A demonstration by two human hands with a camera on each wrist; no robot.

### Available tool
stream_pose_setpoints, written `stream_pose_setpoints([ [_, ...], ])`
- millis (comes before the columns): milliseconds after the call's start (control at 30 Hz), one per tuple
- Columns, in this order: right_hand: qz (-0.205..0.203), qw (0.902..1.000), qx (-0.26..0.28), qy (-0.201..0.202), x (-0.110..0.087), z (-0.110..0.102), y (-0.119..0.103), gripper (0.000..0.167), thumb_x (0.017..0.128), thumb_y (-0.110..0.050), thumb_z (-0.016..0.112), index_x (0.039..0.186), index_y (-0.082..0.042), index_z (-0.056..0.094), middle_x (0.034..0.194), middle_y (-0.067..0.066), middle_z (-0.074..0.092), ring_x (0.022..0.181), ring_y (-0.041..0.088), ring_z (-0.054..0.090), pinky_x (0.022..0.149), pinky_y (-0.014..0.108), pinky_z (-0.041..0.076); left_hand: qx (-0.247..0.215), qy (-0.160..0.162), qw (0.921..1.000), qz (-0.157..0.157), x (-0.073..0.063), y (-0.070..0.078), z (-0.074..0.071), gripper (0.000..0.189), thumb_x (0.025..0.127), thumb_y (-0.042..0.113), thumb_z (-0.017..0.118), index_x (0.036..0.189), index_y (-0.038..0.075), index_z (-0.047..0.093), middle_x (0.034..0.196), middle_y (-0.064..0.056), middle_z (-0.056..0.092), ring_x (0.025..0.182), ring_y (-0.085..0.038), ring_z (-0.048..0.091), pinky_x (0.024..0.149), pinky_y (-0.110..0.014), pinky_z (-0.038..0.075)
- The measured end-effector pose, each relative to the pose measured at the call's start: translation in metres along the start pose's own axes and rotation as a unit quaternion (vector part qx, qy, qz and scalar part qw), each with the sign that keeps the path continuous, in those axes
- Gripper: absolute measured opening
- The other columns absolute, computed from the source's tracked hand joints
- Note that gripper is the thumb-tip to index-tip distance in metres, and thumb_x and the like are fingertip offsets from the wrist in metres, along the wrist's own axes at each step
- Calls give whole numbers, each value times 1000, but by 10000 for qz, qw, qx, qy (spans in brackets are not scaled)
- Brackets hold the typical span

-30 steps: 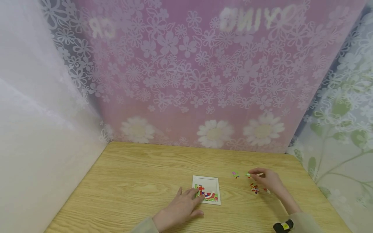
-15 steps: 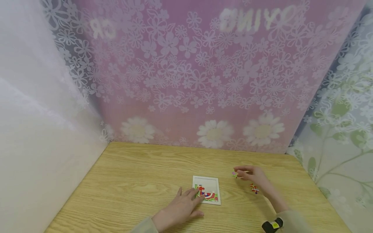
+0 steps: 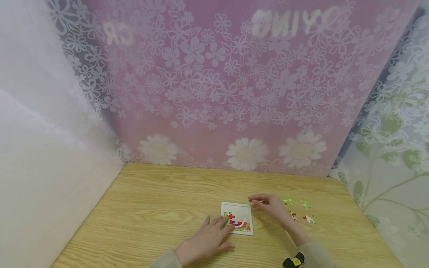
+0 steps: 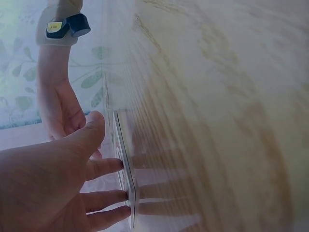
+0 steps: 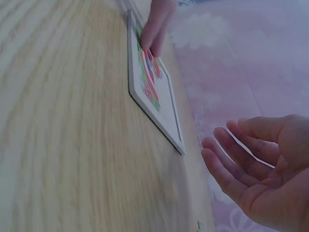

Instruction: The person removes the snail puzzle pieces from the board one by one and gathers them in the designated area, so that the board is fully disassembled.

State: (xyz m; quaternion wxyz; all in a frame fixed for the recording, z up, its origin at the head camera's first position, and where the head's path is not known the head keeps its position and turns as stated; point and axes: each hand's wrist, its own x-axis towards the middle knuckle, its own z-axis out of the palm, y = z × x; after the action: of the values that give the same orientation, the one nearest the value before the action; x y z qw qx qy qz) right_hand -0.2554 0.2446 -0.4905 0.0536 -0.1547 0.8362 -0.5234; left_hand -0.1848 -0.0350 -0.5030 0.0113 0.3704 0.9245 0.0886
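A white puzzle tray [image 3: 252, 220] lies on the table with joined red, blue and green pieces [image 3: 239, 224] along its lower and left parts. My left hand [image 3: 208, 237] rests on its left side, fingers spread, fingertips on the pieces. Just past the tray's upper right corner is my right hand [image 3: 270, 208], above the table. Its thumb and forefinger pinch a small puzzle piece [image 3: 249, 201], mostly hidden by the fingers. In the right wrist view the right hand's [image 5: 263, 164] other fingers are loosely bent, and the left fingertips press on the picture.
Loose puzzle pieces lie right of the right hand: a green and white one [image 3: 288, 201], a green one [image 3: 305, 204], a red one [image 3: 293, 215] partly behind the forearm, and a white and green one [image 3: 309, 219]. A flowered curtain [image 3: 214, 93] closes off the table's back.
My right hand has moved left from the loose pieces, picking up the purple-flowered puzzle piece, to the tray's upper right corner. The left hand has stayed on the tray.
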Motion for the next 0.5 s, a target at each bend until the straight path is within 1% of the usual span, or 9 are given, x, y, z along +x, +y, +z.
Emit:
stream_pose_setpoints([
  [167,-180,9997,-89,-164,4,16,-5,33,102,-17,62,125,7,67,122,24,69,104,36,71,84,38,60,16,21,10000,3,-1,0,-1,62,98,62,48,145,22,55,155,-10,46,142,-31,44,108,-64,39],
  [267,-248,9992,-241,-186,5,23,-10,33,102,-18,62,124,6,68,119,22,70,100,33,72,80,36,61,90,51,9999,39,-1,1,-1,62,98,61,48,145,22,56,155,-9,46,142,-29,44,108,-64,39],
  [367,-279,9989,-265,-255,6,29,-12,33,102,-19,62,124,5,68,119,21,71,99,33,72,79,37,61,182,129,9997,117,-2,1,-1,62,99,61,47,145,22,56,155,-7,47,142,-27,45,108,-63,40],
  [500,-360,9977,-426,-380,9,35,-15,33,103,-20,61,124,4,69,118,20,71,98,33,72,80,35,60,305,282,9988,259,-4,3,-3,61,100,59,47,146,19,55,153,-5,49,140,-25,48,107,-62,41],
])
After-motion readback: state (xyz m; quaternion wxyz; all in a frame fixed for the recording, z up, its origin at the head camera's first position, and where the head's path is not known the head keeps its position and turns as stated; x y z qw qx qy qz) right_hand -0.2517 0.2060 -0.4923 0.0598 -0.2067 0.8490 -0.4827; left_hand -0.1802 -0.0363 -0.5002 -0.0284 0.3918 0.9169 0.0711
